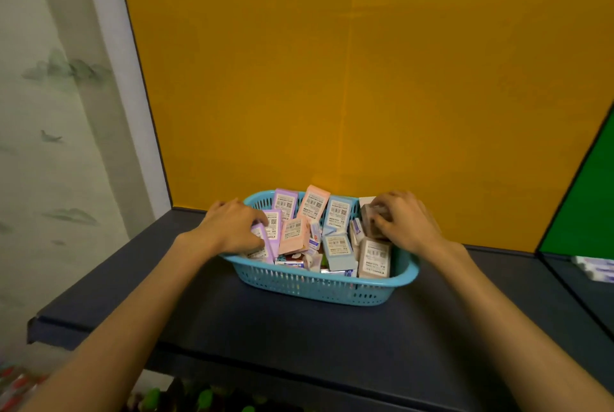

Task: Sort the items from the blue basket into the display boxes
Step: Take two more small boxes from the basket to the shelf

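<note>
Dark shelf (206, 318): both hands curl onto boxes in blue basket (319, 285).

A: What are the hands doing?
B: Both are reaching into the blue basket (319, 285) sitting on the dark shelf (232, 322). The left hand (229, 229) is gripping a purple box (262, 240); the right hand (403, 222) is curling round a brownish box (368, 215).
A: And behind?
B: An orange panel (349, 73) is standing there.
</note>
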`<move>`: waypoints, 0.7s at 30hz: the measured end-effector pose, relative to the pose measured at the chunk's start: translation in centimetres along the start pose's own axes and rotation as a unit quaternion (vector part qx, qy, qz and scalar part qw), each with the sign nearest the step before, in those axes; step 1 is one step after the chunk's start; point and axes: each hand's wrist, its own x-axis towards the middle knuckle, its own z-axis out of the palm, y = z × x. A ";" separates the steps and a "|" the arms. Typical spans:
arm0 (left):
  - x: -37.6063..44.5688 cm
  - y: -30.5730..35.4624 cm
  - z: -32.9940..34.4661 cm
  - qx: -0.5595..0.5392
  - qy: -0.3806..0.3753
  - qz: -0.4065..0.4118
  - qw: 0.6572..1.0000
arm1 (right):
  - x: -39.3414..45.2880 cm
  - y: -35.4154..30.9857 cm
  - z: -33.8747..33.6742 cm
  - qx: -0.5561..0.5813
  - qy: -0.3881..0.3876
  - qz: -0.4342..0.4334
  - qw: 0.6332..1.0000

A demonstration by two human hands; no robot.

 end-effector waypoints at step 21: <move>1.1 -2.4 -4.2 -0.451 -0.015 0.016 0.892 | -0.3 1.4 0.4 -0.046 -0.044 0.086 0.994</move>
